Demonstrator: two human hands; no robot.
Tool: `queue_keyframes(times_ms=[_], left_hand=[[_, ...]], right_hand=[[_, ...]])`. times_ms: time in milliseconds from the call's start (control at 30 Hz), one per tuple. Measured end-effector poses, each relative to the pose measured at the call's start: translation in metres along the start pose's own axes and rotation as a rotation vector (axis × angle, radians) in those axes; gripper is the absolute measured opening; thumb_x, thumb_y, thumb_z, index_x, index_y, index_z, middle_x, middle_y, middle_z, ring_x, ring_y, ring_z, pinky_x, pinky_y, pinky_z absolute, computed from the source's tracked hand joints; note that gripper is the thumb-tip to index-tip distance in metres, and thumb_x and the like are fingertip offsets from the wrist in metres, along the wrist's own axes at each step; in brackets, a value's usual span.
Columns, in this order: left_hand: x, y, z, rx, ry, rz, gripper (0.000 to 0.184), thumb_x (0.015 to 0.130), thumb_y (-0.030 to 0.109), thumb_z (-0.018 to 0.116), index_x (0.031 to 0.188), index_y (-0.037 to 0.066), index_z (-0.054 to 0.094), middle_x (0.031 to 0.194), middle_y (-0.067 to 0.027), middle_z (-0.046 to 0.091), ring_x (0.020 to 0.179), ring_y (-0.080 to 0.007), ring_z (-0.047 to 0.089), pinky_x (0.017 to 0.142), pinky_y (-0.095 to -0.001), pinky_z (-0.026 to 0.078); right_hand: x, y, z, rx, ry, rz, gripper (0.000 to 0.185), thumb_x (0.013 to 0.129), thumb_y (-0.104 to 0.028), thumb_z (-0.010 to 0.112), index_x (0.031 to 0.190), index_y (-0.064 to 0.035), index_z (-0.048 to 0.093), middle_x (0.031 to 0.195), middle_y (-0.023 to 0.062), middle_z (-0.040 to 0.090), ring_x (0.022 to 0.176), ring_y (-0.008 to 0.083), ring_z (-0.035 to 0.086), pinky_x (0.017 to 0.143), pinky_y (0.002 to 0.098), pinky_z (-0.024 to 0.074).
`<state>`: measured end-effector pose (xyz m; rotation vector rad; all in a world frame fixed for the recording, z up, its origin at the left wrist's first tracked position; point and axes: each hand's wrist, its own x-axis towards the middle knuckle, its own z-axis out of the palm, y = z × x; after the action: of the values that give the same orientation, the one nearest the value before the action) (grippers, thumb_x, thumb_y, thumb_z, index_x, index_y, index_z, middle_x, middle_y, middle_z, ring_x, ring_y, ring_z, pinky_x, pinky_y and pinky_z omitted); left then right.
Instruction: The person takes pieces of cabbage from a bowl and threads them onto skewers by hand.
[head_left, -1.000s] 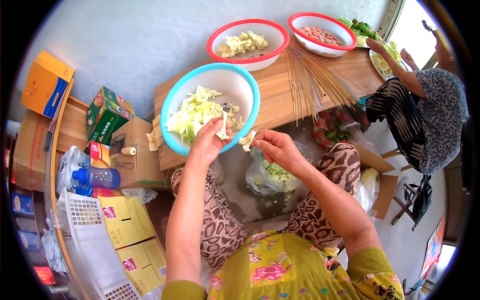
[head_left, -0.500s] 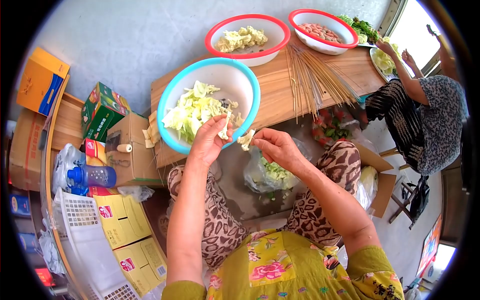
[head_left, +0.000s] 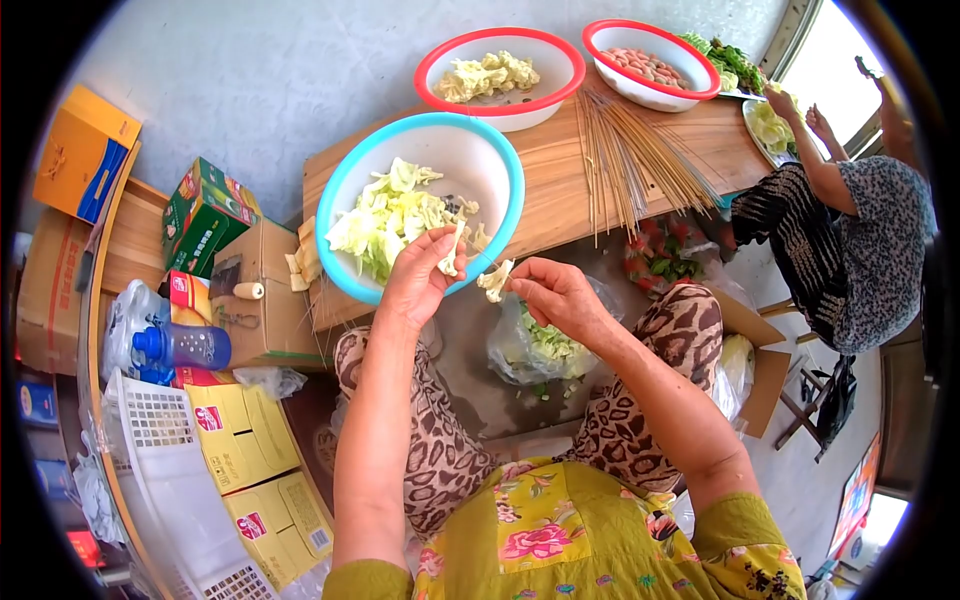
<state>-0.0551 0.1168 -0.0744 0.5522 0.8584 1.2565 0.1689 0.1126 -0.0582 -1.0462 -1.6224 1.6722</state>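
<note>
My left hand [head_left: 418,280] is closed on a pale cauliflower piece [head_left: 452,250], held at the near rim of the blue-rimmed basin [head_left: 505,170]. Cut cabbage leaves [head_left: 385,215] fill the left of that basin, and small cauliflower bits lie at its right. Between the fingertips of my right hand [head_left: 562,300] is a cauliflower floret [head_left: 494,281], a short gap away from the left one. Both hands are over my lap, just in front of the basin. Whether a thin skewer is also in my fingers is too fine to make out.
Two red-rimmed basins stand behind, one with cauliflower [head_left: 488,78], one with pinkish pieces [head_left: 645,68]. Bamboo skewers [head_left: 635,160] lie across the wooden table [head_left: 550,215]. Below sits a plastic bag of cut greens [head_left: 545,350]. Another person [head_left: 870,240] works at right; boxes crowd the left.
Both hands keep almost the same position, each still holding its cauliflower piece. The whole view has shifted very slightly.
</note>
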Motion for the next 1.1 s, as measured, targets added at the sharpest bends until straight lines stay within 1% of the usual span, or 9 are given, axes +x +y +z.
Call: queue_keyframes(times_ms=[100, 167, 300, 367, 667, 1100], left_hand=[[0.000, 0.000, 0.000, -0.003, 0.028, -0.005, 0.025, 0.085, 0.010, 0.065, 0.107, 0.004, 0.057, 0.087, -0.0080, 0.059, 0.070, -0.0157, 0.056, 0.061, -0.0283, 0.048], [0.000, 0.000, 0.000, 0.018, 0.015, 0.007, 0.023, 0.084, 0.013, 0.067, 0.104, 0.004, 0.058, 0.085, -0.0055, 0.061, 0.069, -0.0132, 0.058, 0.060, -0.0276, 0.048], [-0.001, 0.000, 0.001, 0.016, 0.015, 0.011, 0.023, 0.084, 0.012, 0.067, 0.103, 0.004, 0.058, 0.085, -0.0056, 0.061, 0.069, -0.0133, 0.057, 0.060, -0.0276, 0.048], [0.000, -0.001, -0.001, 0.005, 0.016, 0.007, 0.023, 0.084, 0.009, 0.065, 0.106, 0.003, 0.058, 0.086, -0.0079, 0.059, 0.069, -0.0152, 0.056, 0.061, -0.0281, 0.047], [0.001, 0.000, -0.004, 0.026, -0.009, 0.023, 0.025, 0.082, 0.007, 0.068, 0.104, 0.002, 0.058, 0.085, -0.0076, 0.060, 0.069, -0.0147, 0.056, 0.062, -0.0278, 0.047], [0.000, 0.004, -0.009, 0.124, -0.034, 0.039, 0.024, 0.080, 0.005, 0.068, 0.102, 0.000, 0.058, 0.084, -0.0073, 0.061, 0.068, -0.0142, 0.056, 0.061, -0.0273, 0.047]], right_hand=[[0.000, 0.000, 0.001, 0.004, -0.004, -0.004, 0.017, 0.091, -0.017, 0.055, 0.090, -0.0004, 0.059, 0.058, -0.0011, 0.051, 0.049, 0.0059, 0.045, 0.046, 0.0238, 0.0352], [0.000, 0.000, 0.001, 0.008, -0.006, -0.004, 0.017, 0.091, -0.017, 0.055, 0.090, -0.0003, 0.059, 0.058, -0.0012, 0.050, 0.049, 0.0058, 0.045, 0.046, 0.0238, 0.0351], [0.000, 0.000, 0.001, 0.006, -0.010, 0.000, 0.017, 0.091, -0.017, 0.055, 0.090, -0.0002, 0.059, 0.058, -0.0013, 0.050, 0.049, 0.0057, 0.045, 0.046, 0.0238, 0.0350], [0.000, 0.000, 0.001, 0.000, -0.013, 0.004, 0.017, 0.091, -0.016, 0.054, 0.090, -0.0002, 0.059, 0.058, -0.0012, 0.050, 0.049, 0.0057, 0.045, 0.046, 0.0237, 0.0350], [0.000, 0.001, 0.001, 0.002, -0.015, 0.014, 0.015, 0.091, -0.015, 0.055, 0.089, -0.0008, 0.059, 0.057, -0.0012, 0.050, 0.049, 0.0055, 0.044, 0.045, 0.0235, 0.0349], [-0.002, 0.000, 0.001, -0.066, -0.005, -0.015, 0.014, 0.090, -0.014, 0.054, 0.087, -0.0013, 0.059, 0.056, -0.0018, 0.048, 0.048, 0.0050, 0.043, 0.045, 0.0239, 0.0339]])
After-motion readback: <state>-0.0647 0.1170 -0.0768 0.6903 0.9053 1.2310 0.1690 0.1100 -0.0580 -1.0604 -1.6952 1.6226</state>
